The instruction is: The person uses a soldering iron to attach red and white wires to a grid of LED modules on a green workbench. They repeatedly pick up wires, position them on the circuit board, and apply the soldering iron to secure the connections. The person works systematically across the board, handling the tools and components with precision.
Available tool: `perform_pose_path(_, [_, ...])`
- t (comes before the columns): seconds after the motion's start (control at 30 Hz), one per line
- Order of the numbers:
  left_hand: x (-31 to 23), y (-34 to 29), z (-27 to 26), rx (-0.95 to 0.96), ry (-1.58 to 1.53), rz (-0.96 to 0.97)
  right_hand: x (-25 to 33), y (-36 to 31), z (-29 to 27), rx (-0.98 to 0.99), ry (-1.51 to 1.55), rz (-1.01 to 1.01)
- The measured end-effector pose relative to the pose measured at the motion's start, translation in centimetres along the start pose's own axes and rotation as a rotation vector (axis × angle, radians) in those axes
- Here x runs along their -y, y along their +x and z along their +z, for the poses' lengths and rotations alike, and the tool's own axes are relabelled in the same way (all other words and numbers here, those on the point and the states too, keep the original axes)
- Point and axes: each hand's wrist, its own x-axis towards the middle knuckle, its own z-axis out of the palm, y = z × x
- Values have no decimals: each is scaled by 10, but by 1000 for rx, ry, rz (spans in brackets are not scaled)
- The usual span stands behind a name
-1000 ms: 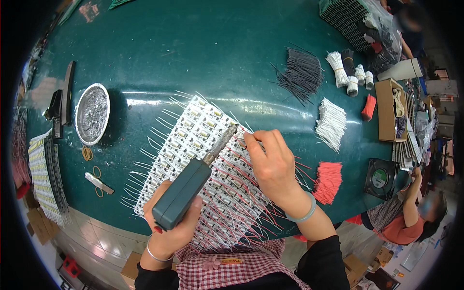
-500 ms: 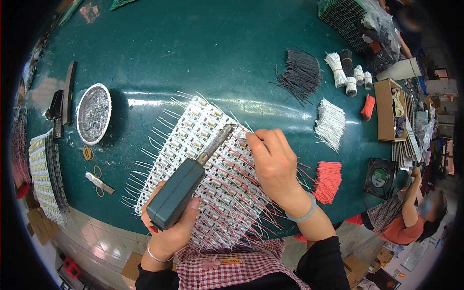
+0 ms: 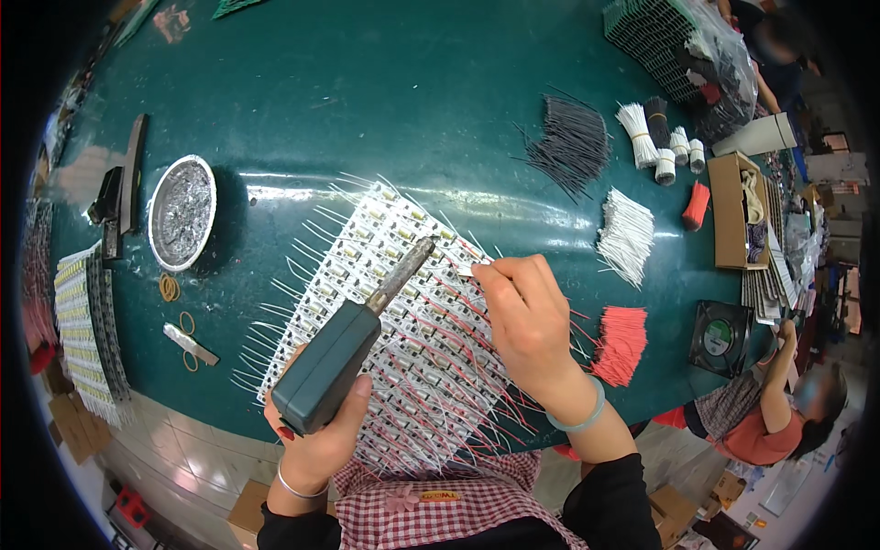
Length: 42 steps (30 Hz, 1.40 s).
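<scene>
My left hand (image 3: 332, 447) is wrapped round the dark green body of a soldering gun (image 3: 328, 365). Its thick grey tip points up and right, over a panel of white circuit boards (image 3: 353, 266) lying at a slant on the table. White wires stick out along the panel's left edge, and red and white wires cross its right half. By the upper right part of the panel, my right hand (image 3: 530, 307) is closed in a pinch. A small whitish end shows at its fingertips; I cannot make out what it is.
A white-rimmed bowl (image 3: 212, 213) of silvery scraps stands left, near rubber bands (image 3: 169, 288). To the right lie black wires (image 3: 570, 142), white wires (image 3: 627, 236) and red wires (image 3: 621, 346). A fan (image 3: 720, 337) and a cardboard box (image 3: 728, 211) sit farther right, near a co-worker (image 3: 765, 426).
The soldering gun's tip has drawn back slightly left, away from the right fingertips. My right hand has shifted a little down and right.
</scene>
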Motion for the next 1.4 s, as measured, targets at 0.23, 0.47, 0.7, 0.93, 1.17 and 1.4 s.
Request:
perform_pose_path(0.23, [2, 1, -3, 44, 11, 5, -1, 1, 5, 2, -9, -7])
perform_pose_path(0.47, [6, 6, 5, 67, -56, 49, -6, 6, 11, 27, -47, -48])
perform_pose_path(0.7, [4, 12, 9, 112, -21, 105, -7, 8, 15, 18, -111, -66])
perform_pose_path(0.93, [3, 14, 12, 116, 9, 117, -9, 8, 18, 0, -107, -70])
perform_pose_path(1.17, [2, 15, 12, 129, 39, 122, -16, 8, 21, -33, -56, -96])
perform_pose_path(1.4, [6, 16, 15, 131, 33, 113, -18, 9, 21, -48, -49, -94])
